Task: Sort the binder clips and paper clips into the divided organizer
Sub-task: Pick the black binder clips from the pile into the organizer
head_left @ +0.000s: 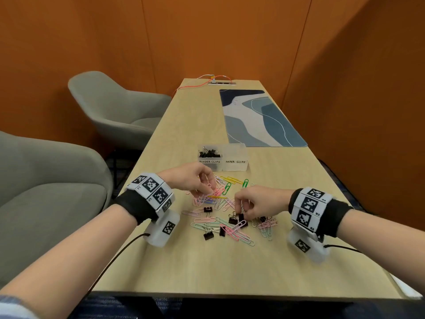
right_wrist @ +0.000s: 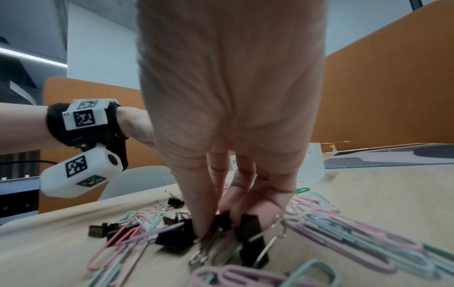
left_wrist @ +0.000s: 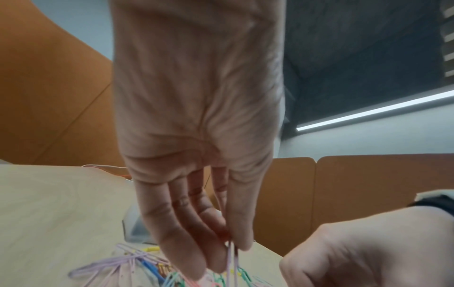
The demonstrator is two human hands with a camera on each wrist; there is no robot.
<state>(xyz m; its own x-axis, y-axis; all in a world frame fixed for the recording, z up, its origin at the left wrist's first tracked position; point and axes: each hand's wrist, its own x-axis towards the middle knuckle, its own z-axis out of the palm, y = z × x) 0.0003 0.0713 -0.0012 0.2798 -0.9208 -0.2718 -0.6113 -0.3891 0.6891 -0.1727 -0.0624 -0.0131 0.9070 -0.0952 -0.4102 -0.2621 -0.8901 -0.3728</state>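
Note:
A clear divided organizer [head_left: 236,168] stands mid-table; its side labelled BINDER CLIPS holds several black binder clips [head_left: 209,153], and the PAPER CLIPS side looks empty. Coloured paper clips [head_left: 231,180] and loose black binder clips [head_left: 208,236] lie scattered in front of it. My left hand [head_left: 208,191] pinches pink and lilac paper clips [left_wrist: 230,260] between thumb and fingers [left_wrist: 191,258] above the pile. My right hand [head_left: 241,212] grips black binder clips [right_wrist: 250,227] with silver handles, low over the table; its fingertips [right_wrist: 201,229] touch more clips.
A blue patterned desk mat [head_left: 259,116] lies behind the organizer at the right. A power strip with orange cable [head_left: 220,82] sits at the table's far end. Two grey chairs [head_left: 110,111] stand to the left. Orange walls close the room in.

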